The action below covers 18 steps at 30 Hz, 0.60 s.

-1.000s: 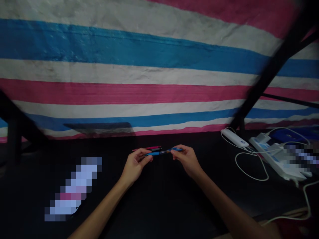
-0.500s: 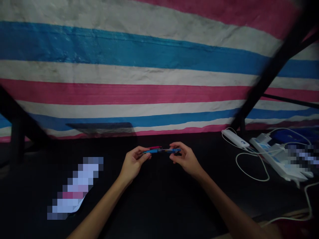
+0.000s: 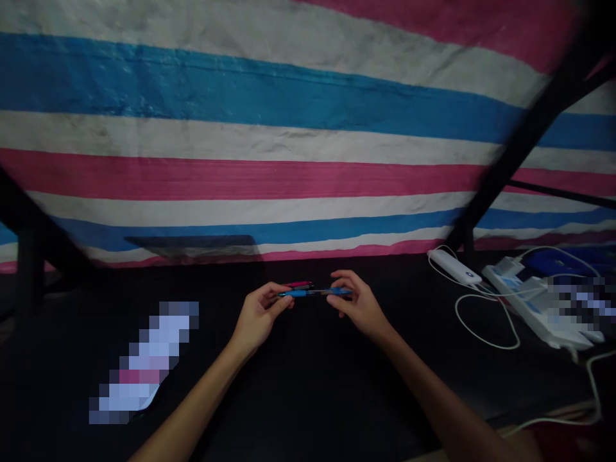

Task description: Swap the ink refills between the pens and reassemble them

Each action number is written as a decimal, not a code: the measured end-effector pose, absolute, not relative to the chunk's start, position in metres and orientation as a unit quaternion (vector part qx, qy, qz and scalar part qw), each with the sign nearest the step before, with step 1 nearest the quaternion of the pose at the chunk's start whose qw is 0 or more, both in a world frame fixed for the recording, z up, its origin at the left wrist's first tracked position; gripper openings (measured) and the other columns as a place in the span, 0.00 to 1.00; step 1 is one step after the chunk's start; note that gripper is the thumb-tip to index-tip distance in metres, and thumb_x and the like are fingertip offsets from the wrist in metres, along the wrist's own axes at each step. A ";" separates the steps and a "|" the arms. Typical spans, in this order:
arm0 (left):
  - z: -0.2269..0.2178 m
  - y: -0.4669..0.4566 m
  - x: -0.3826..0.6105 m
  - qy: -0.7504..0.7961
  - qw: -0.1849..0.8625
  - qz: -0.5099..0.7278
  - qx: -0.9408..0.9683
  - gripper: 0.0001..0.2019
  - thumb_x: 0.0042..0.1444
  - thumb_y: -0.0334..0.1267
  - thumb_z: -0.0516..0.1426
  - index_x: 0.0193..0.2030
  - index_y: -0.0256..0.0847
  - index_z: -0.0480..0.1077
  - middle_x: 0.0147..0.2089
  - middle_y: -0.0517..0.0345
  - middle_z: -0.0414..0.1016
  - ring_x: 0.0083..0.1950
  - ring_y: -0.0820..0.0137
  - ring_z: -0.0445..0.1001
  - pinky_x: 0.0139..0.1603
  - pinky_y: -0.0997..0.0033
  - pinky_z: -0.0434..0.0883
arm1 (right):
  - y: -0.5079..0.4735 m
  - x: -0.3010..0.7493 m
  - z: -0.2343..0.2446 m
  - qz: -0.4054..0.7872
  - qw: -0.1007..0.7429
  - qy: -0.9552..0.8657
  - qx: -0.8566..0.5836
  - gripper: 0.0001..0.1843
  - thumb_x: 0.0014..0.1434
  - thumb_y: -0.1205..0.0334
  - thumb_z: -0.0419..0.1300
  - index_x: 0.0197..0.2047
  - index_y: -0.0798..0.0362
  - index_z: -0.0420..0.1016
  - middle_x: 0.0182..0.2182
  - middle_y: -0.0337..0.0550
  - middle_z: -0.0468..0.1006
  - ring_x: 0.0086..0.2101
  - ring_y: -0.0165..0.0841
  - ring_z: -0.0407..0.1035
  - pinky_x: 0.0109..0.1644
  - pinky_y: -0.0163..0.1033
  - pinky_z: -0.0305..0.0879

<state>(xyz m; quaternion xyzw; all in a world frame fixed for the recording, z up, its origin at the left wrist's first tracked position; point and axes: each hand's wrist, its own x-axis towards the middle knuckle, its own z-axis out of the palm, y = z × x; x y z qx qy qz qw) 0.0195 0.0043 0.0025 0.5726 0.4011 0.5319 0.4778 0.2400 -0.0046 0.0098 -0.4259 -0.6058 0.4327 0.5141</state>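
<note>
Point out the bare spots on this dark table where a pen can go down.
Bare dark table lies between the forearms, below the blue pen, and between the right hand and the white cable. The far right is crowded with a power bank and cables.

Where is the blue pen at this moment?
Head view, centre: the blue pen is held level between the left hand and right hand, just before a pink pen.
</note>
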 end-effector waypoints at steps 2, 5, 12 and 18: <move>0.002 0.004 0.020 0.400 0.482 0.533 0.568 0.08 0.48 0.36 0.63 0.36 0.37 0.71 0.30 0.58 0.76 0.34 0.72 0.74 0.40 0.71 0.69 | -0.005 0.240 0.009 0.435 0.520 -0.608 -0.412 0.21 0.47 0.60 0.67 0.45 0.50 0.69 0.34 0.40 0.72 0.28 0.29 0.67 0.24 0.31 0.64; 0.003 0.004 0.020 0.401 0.485 0.533 0.566 0.08 0.48 0.36 0.62 0.36 0.37 0.71 0.30 0.58 0.76 0.34 0.71 0.74 0.40 0.71 0.69 | -0.004 0.240 0.008 0.418 0.499 -0.618 -0.441 0.09 0.53 0.57 0.63 0.35 0.55 0.73 0.24 0.39 0.71 0.22 0.27 0.65 0.23 0.31 0.63; 0.002 0.004 0.021 0.398 0.481 0.531 0.573 0.09 0.48 0.36 0.63 0.36 0.37 0.72 0.30 0.58 0.75 0.34 0.71 0.74 0.41 0.70 0.69 | -0.004 0.242 0.009 0.404 0.517 -0.620 -0.430 0.17 0.51 0.58 0.64 0.45 0.51 0.70 0.33 0.41 0.73 0.27 0.29 0.68 0.24 0.31 0.63; 0.001 0.003 0.021 0.397 0.486 0.527 0.572 0.09 0.49 0.36 0.62 0.37 0.37 0.71 0.29 0.58 0.75 0.34 0.71 0.74 0.40 0.71 0.69 | -0.007 0.241 0.012 0.400 0.507 -0.632 -0.428 0.11 0.55 0.58 0.61 0.40 0.53 0.71 0.23 0.38 0.71 0.24 0.30 0.67 0.26 0.32 0.62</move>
